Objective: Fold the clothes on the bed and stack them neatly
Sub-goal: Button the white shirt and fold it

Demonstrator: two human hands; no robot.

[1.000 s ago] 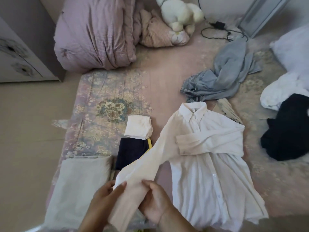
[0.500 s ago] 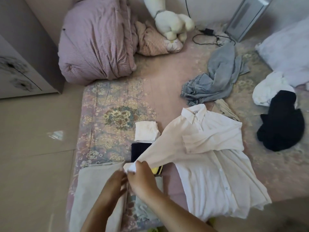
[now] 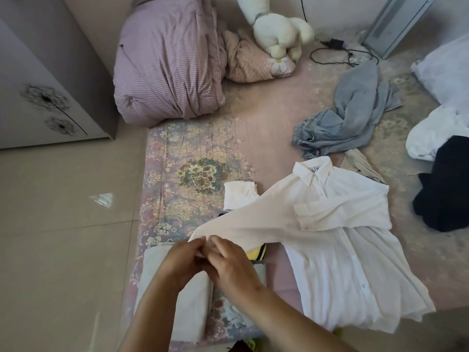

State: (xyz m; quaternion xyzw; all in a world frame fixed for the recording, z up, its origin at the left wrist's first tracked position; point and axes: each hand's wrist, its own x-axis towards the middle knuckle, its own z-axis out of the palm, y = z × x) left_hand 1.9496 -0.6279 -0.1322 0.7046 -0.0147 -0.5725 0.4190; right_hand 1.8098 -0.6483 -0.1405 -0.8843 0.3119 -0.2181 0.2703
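Both hands meet at lower centre of frame: left hand [image 3: 180, 262] and right hand [image 3: 229, 262], fingers curled, pinching the cuff end of the sleeve [image 3: 243, 224] of a white button-up shirt [image 3: 350, 252]. The sleeve is pulled taut from the shirt's shoulder down-left to the hands. The shirt lies front-up on the floral bed cover [image 3: 193, 174], right of centre, collar toward the top, its other sleeve folded across the chest. Under the stretched sleeve, a small folded white garment [image 3: 238, 196]; a dark folded item with a yellow edge [image 3: 257, 252] peeks out just right of the hands. Below the left hand, a folded beige cloth [image 3: 187, 308] at lower left of the bed. Upper right: a crumpled grey-blue denim piece [image 3: 350, 118], a tan garment [image 3: 360, 166] just beside the collar. Right edge: a white garment [image 3: 436, 133] and a black garment [image 3: 446, 189], touching. Top of frame: rolled pink striped duvet [image 3: 167, 59], white plush toy [image 3: 279, 31], black cable [image 3: 337, 52]. Upper left: a cabinet with dandelion print [image 3: 45, 102].
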